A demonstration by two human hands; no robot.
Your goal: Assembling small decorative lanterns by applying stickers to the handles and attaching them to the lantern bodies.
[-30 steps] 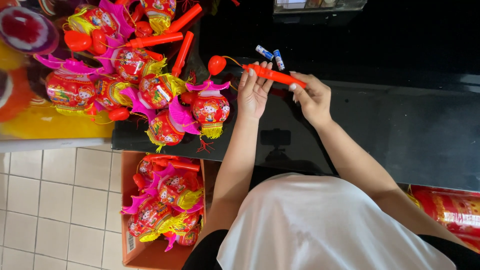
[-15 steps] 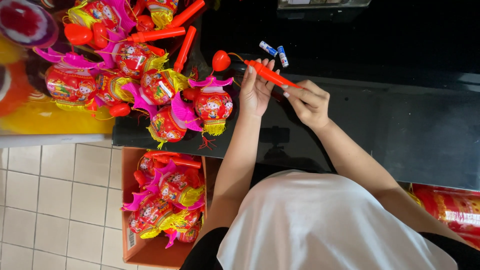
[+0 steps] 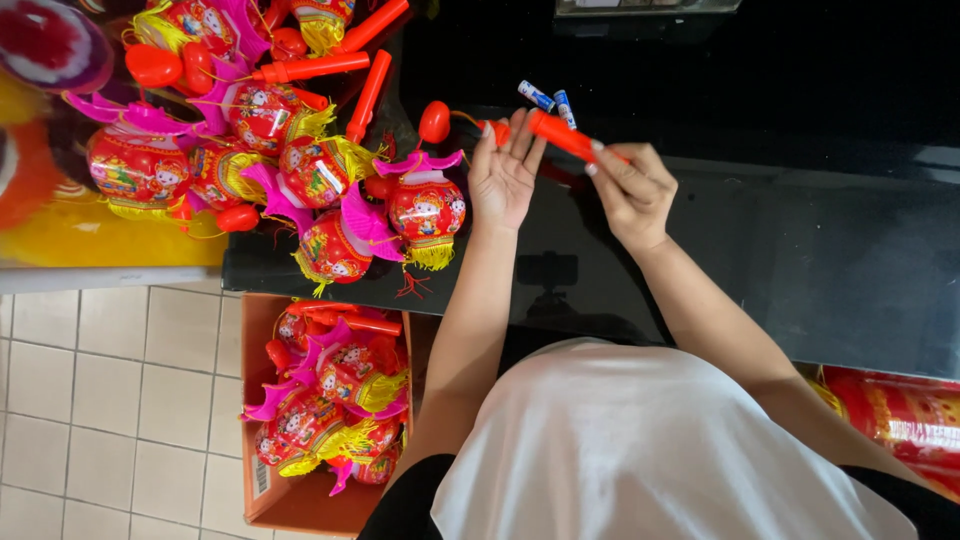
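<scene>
My right hand grips the near end of an orange plastic lantern handle over a black counter. My left hand is spread flat, palm up, under the handle's far end, fingers apart. A thin wire runs from the handle to a small red bulb-shaped piece. Two small blue and white batteries lie on the counter just beyond the handle. A red toy lantern with pink fins and a yellow tassel rests just left of my left hand.
A heap of similar red lanterns and orange handles covers the counter's left end. An orange cardboard box with more lanterns stands on the tiled floor below. A red and gold package lies at the lower right.
My left hand has opened flat under the handle. The handle has tilted, its near end lower in my right hand, and the red bulb piece has shifted slightly.
</scene>
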